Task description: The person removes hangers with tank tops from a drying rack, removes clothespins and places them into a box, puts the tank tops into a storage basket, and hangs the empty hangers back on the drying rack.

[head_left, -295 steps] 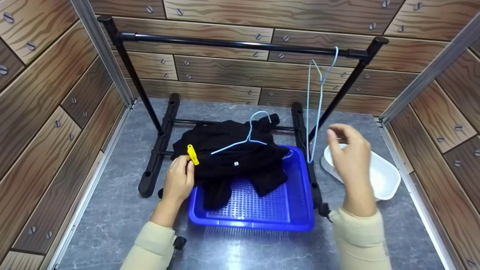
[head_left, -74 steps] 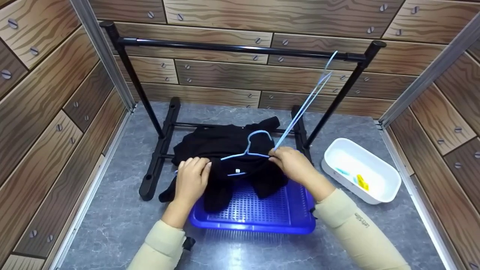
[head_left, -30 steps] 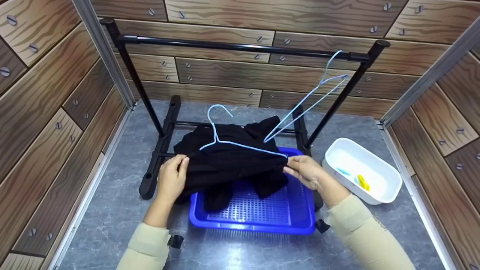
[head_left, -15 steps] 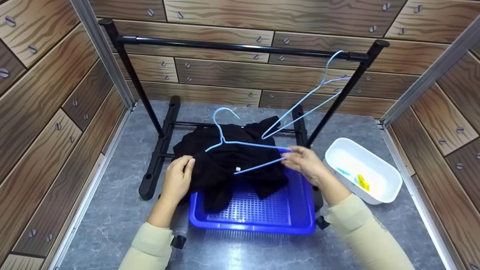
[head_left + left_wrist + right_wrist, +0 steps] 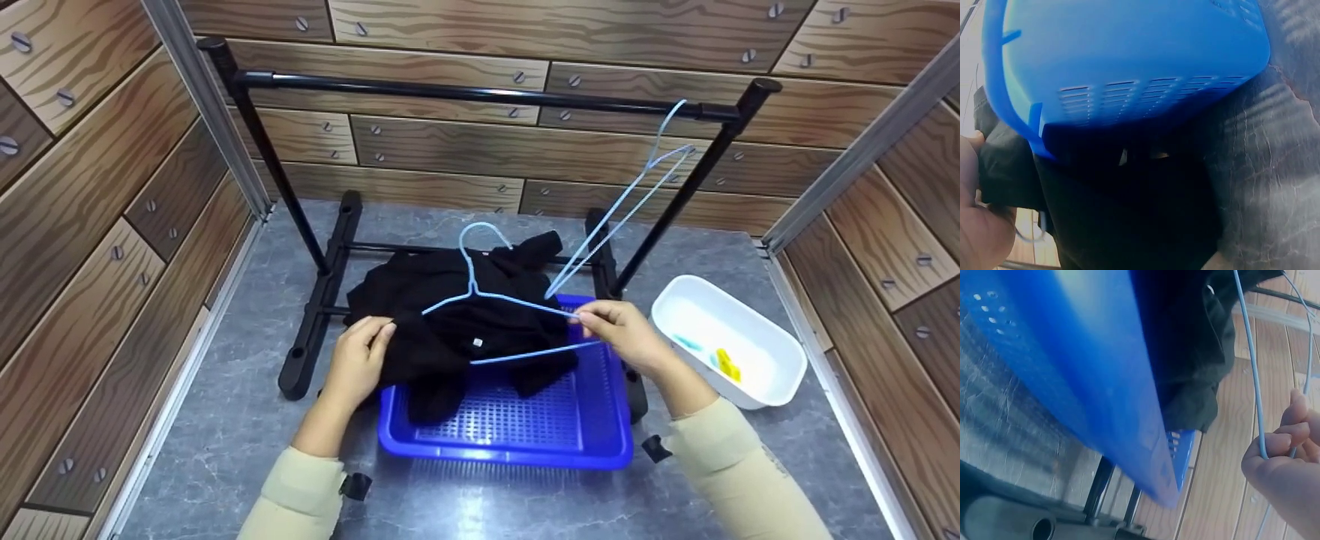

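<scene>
Pinching the right end of a pale blue wire hanger (image 5: 495, 300), the right hand (image 5: 626, 337) has its thumb and forefinger curled round the thin wire just above the far right corner of the blue basket (image 5: 517, 442); the right wrist view shows the same grip, with the wire running up from the curled fingers (image 5: 1283, 444). That hanger lies tilted over a black garment (image 5: 450, 315), its hook pointing up toward the back and its left shoulder tucked into the cloth. The left hand (image 5: 360, 360) grips the garment's left edge, fingers folded into the fabric, and the left wrist view shows the dark cloth bunched against the palm beside the basket's wall. The garment sits partly in the basket and partly draped over its far rim, reaching back to the base bars of a black clothes rail (image 5: 480, 94). A second blue hanger (image 5: 637, 195) hangs by its hook from the right end of the rail's top bar, slanting down so that its lower corner comes near the right hand. To the right of the basket, on the grey marbled floor (image 5: 225, 435), stands a white tub (image 5: 765, 375) with a yellow clip (image 5: 725, 365) and a small pale blue piece inside. Wood-patterned walls close in the space on three sides.
</scene>
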A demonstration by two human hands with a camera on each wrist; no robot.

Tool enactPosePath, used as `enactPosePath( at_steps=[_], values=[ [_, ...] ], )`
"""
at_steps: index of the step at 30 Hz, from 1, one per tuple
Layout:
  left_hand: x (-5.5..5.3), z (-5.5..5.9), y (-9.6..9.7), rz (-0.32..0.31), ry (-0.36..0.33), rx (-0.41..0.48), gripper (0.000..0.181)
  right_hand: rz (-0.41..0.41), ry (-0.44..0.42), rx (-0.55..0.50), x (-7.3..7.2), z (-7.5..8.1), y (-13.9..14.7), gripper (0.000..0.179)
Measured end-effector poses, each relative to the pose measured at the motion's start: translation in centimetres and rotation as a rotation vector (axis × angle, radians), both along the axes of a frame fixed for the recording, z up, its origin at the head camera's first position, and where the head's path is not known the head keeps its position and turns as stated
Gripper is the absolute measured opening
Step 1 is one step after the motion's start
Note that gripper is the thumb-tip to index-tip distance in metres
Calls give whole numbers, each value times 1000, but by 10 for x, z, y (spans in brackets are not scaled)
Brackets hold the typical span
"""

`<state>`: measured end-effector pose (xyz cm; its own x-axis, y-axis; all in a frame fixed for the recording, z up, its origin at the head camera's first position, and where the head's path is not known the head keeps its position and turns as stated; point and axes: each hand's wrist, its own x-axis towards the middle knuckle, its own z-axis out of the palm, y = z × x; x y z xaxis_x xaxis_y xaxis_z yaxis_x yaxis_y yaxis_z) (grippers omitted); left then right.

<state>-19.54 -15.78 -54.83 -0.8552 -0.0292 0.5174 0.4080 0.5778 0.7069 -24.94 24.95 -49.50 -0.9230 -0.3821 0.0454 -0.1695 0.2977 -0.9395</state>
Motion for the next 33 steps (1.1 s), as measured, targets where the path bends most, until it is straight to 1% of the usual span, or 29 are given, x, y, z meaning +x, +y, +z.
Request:
enactPosePath(
  at_steps=[4,8,11,15,18,21,23,26,28,30,33],
  values=[
    [-1,-4,-5,17,-55,46,15,-13,-6,-22,2,2,14,24],
    [-2,-6,-8,53,-106,40,17,-19,0,-18,5,6,27,25],
    [-3,-8,-10,112,-119,-11,18,-13,8,-15,7,10,35,27],
    [-3,-10,-14,220,-141,-76,17,-11,29,-30,9,13,44,26],
    [-1,-10,-15,267,-180,-107,16,-9,46,-41,11,14,49,26],
    [-2,-7,-14,279,-224,-137,17,-16,53,-44,12,18,52,26],
    [-3,-6,-14,286,-236,-166,17,-22,69,-38,13,21,55,26],
    [-2,-5,-15,321,-246,-211,16,-81,89,-54,16,26,62,22],
    [0,-5,-17,333,-251,-238,14,-119,100,-73,18,28,69,18],
    [3,-3,-19,329,-250,-248,14,-145,102,-88,20,30,74,18],
    [4,2,-18,293,-214,-254,21,-134,95,-89,20,32,77,19]
  ],
)
